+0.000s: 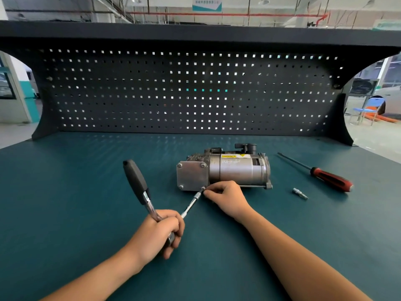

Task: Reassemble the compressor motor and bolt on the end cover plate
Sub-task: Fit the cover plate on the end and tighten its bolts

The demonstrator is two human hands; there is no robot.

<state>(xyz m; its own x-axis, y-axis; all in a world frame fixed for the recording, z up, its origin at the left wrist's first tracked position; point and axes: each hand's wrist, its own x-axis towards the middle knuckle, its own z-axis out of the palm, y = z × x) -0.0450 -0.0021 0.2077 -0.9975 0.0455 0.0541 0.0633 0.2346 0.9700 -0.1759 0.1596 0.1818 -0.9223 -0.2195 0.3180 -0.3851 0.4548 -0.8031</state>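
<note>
The left hand (pixel 160 231) grips the ratchet (pixel 135 181); right hand (pixel 227 196) pinches its socket (pixel 198 195) against the cover plate (pixel 192 175).

**Workshop bench**

A teal bench top (pixel 76 192) meets a dark pegboard (pixel 152 94) at twelve o'clock, light showing through its square holes. A red pipe (pixel 260 14) crosses the ceiling (pixel 173 6). At three o'clock, a blue chair (pixel 360 110) stands on pale floor (pixel 373 135).

A teal-topped workbench (pixel 65 192) carries the compressor motor (pixel 238 170) — plus a red-handled screwdriver (pixel 329 178) and a small metal bit (pixel 300 193).
</note>
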